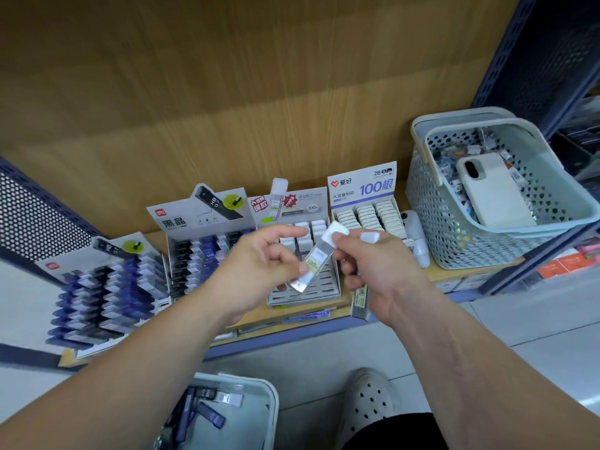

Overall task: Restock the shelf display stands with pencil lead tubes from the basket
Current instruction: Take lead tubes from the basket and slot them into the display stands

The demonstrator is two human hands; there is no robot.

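A clear lead tube with a white cap (pixel 316 256) is held slanted between both hands, above the middle display stand (pixel 303 295). My left hand (pixel 256 271) pinches its lower end. My right hand (pixel 373 271) pinches its capped top, and also grips other tubes (pixel 361 302) in its palm, one white cap (pixel 370 237) sticking out above the fingers. The middle stand has a few white-capped tubes at its back and bare slots in front. The basket (pixel 269 404) on the floor below holds dark blue and black tubes.
Two stands of dark tubes (pixel 107 293) (pixel 207 254) stand on the shelf to the left, and a full white-tube stand (pixel 370 216) to the right. At the far right a grey-green basket (pixel 454 248) holds a phone and small items. My shoe (pixel 367 397) is on the floor.
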